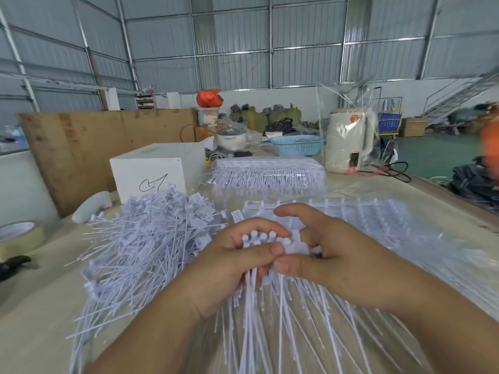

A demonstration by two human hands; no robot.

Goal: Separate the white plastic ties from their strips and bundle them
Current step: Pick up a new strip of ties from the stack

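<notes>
Several white plastic ties (259, 240) stand gathered in the left hand (229, 263), fingers curled round their stems below the heads; the right hand (318, 255) pinches one head. Light, springy and slick, they look best gripped near the heads, above the table (40, 306).

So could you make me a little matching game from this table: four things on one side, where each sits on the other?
Things:
1. roll of tape
2. white box
3. blue basket
4. bunch of ties

Places:
A. far side of the table, beside the white kettle
B. in the left hand
C. left edge of the table
D. behind the loose pile of ties

Pairs: 1-C, 2-D, 3-A, 4-B
</notes>
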